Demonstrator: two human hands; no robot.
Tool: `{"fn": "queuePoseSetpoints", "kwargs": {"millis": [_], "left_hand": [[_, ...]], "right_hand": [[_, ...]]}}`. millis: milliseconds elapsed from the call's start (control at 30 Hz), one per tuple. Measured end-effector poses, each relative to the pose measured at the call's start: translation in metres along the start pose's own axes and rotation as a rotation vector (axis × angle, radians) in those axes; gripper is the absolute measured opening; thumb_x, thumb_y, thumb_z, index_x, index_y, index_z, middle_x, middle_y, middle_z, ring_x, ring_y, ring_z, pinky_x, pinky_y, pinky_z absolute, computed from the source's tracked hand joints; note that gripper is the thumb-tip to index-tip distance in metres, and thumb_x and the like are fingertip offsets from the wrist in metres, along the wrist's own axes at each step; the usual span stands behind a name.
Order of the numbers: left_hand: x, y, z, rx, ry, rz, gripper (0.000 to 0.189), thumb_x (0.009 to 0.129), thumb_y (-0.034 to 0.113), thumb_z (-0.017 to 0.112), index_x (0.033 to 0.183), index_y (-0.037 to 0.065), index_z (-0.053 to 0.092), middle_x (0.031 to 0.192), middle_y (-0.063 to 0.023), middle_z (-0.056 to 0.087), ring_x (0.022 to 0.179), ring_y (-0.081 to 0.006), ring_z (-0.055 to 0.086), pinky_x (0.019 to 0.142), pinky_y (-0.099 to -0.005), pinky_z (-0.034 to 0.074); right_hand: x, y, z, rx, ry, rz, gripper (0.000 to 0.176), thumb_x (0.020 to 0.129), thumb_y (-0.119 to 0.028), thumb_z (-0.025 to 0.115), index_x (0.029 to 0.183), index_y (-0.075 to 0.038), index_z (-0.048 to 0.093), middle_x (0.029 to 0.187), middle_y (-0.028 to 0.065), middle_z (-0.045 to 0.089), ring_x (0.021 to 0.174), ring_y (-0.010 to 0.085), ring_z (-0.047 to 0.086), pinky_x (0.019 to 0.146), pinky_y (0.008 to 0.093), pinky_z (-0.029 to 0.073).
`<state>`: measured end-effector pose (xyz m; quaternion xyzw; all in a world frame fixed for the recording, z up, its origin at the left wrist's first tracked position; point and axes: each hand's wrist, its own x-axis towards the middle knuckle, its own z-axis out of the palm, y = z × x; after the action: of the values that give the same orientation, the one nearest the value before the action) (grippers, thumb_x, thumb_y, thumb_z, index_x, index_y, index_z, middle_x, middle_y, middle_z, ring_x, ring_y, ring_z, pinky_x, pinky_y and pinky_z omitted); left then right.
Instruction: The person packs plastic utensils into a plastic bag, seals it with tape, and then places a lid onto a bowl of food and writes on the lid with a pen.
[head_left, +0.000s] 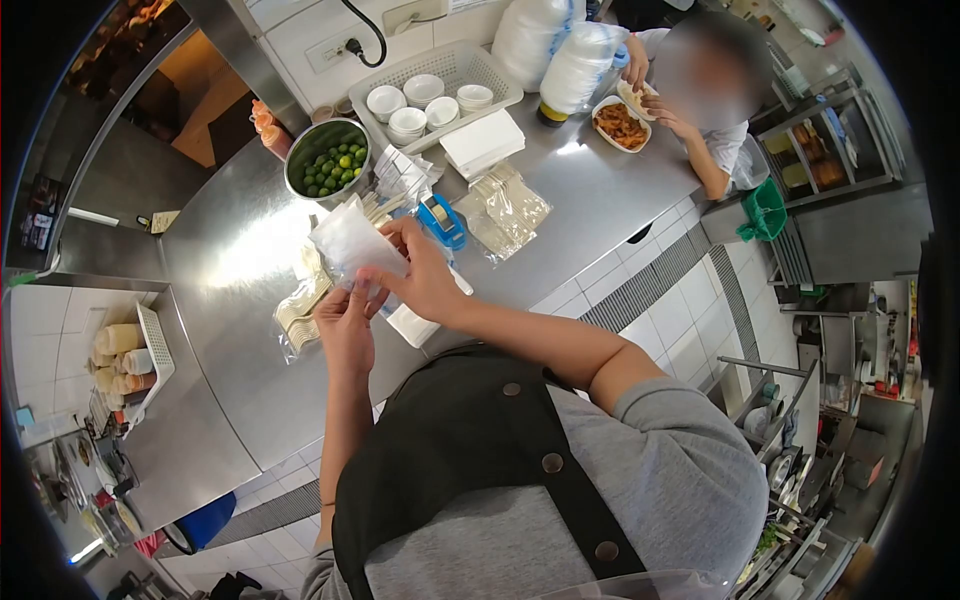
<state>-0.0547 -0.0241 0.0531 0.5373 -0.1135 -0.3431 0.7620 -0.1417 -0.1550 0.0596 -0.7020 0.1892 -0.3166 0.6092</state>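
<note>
Left hand (345, 325): fingers closed on the lower edge of small clear plastic bag (350, 240) | Right hand (420, 272): pinching its side | Bag: held above brushed steel counter (230, 260), near blue tape dispenser (441, 221) | Tip: gripping both edges likely keeps it taut.

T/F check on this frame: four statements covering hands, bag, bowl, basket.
1. The left hand and the right hand both grip the clear plastic bag. True.
2. The metal bowl holds red tomatoes. False: it holds green limes.
3. The blue tape dispenser sits on the steel counter. True.
4. The white basket is empty. False: small white bowls sit in it.
</note>
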Motion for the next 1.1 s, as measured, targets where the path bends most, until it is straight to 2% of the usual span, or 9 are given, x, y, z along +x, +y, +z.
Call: {"fn": "queuePoseSetpoints", "kwargs": {"millis": [167, 367, 567, 667, 767, 867, 1000, 1067, 1100], "left_hand": [[-0.007, 0.006, 0.017, -0.050, 0.019, -0.021, 0.020, 0.100, 0.012, 0.064, 0.084, -0.002, 0.064, 0.078, -0.0008, 0.062, 0.069, -0.0068, 0.059, 0.084, -0.0386, 0.063], [-0.004, -0.001, 0.010, -0.119, 0.134, 0.000, 0.012, 0.098, 0.010, 0.065, 0.096, 0.005, 0.055, 0.071, 0.0032, 0.053, 0.063, -0.0066, 0.056, 0.076, -0.0360, 0.065], [-0.004, 0.000, 0.010, 0.041, 0.122, -0.022, 0.014, 0.098, 0.011, 0.066, 0.108, 0.007, 0.056, 0.089, -0.0011, 0.065, 0.064, -0.0057, 0.061, 0.078, -0.0386, 0.064], [0.000, 0.000, 0.003, -0.066, 0.101, -0.122, 0.012, 0.096, 0.006, 0.067, 0.100, 0.006, 0.056, 0.080, -0.0002, 0.061, 0.069, -0.0091, 0.063, 0.076, -0.0360, 0.065], [0.006, -0.002, -0.007, -0.120, 0.095, -0.179, 0.011, 0.096, 0.007, 0.067, 0.101, 0.006, 0.057, 0.084, -0.0007, 0.063, 0.068, -0.0099, 0.063, 0.080, -0.0376, 0.064], [0.010, 0.002, -0.024, -0.137, 0.190, -0.154, 0.011, 0.096, 0.007, 0.067, 0.102, 0.006, 0.057, 0.087, -0.0007, 0.063, 0.070, -0.0109, 0.065, 0.084, -0.0402, 0.063], [0.010, 0.018, -0.047, -0.131, 0.285, -0.094, 0.013, 0.096, 0.008, 0.068, 0.103, 0.007, 0.057, 0.091, -0.0013, 0.063, 0.074, -0.0119, 0.065, 0.085, -0.0419, 0.063], [0.010, 0.019, -0.060, -0.126, 0.312, -0.115, 0.014, 0.095, 0.008, 0.069, 0.101, 0.008, 0.056, 0.091, -0.0015, 0.063, 0.073, -0.0119, 0.065, 0.085, -0.0419, 0.063], [0.009, 0.018, -0.065, -0.124, 0.323, -0.126, 0.015, 0.095, 0.009, 0.069, 0.101, 0.008, 0.056, 0.091, -0.0017, 0.063, 0.072, -0.0120, 0.064, 0.085, -0.0419, 0.063]], "right_hand": [[0.011, 0.010, -0.008, -0.283, -0.040, -0.048, 0.029, 0.095, -0.025, 0.070, 0.095, -0.001, 0.053, 0.070, 0.0161, 0.054, 0.060, 0.0298, 0.055, 0.056, 0.0396, 0.041], [0.010, 0.018, -0.006, -0.273, -0.061, -0.149, 0.021, 0.099, -0.018, 0.062, 0.092, -0.002, 0.052, 0.066, 0.0203, 0.057, 0.059, 0.0429, 0.054, 0.051, 0.0450, 0.038], [0.007, 0.025, -0.005, -0.272, -0.056, -0.176, 0.020, 0.100, -0.019, 0.062, 0.093, -0.003, 0.053, 0.067, 0.0201, 0.058, 0.059, 0.0422, 0.056, 0.050, 0.0449, 0.038], [0.008, 0.035, -0.007, -0.313, -0.073, -0.182, 0.022, 0.097, -0.020, 0.066, 0.094, -0.004, 0.053, 0.065, 0.0171, 0.057, 0.057, 0.0387, 0.056, 0.052, 0.0425, 0.040], [0.019, 0.030, -0.024, -0.403, -0.269, -0.115, 0.027, 0.091, -0.023, 0.074, 0.097, -0.004, 0.056, 0.066, 0.0122, 0.058, 0.058, 0.0294, 0.058, 0.054, 0.0381, 0.042], [0.030, 0.058, -0.046, -0.458, -0.261, 0.037, 0.030, 0.087, -0.023, 0.075, 0.103, -0.006, 0.058, 0.080, 0.0144, 0.064, 0.074, 0.0310, 0.064, 0.063, 0.0399, 0.049], [0.039, 0.095, -0.092, -0.403, 0.081, 0.113, 0.026, 0.085, -0.015, 0.074, 0.103, -0.003, 0.060, 0.087, 0.0147, 0.065, 0.082, 0.0297, 0.065, 0.070, 0.0378, 0.051], [0.038, 0.110, -0.113, -0.659, 0.119, 0.082, 0.024, 0.088, -0.016, 0.073, 0.100, 0.000, 0.061, 0.088, 0.0138, 0.066, 0.078, 0.0265, 0.067, 0.068, 0.0365, 0.053], [0.039, 0.108, -0.118, -0.589, 0.047, 0.272, 0.023, 0.089, -0.016, 0.072, 0.101, 0.001, 0.062, 0.089, 0.0130, 0.066, 0.075, 0.0236, 0.067, 0.066, 0.0341, 0.054]]}}
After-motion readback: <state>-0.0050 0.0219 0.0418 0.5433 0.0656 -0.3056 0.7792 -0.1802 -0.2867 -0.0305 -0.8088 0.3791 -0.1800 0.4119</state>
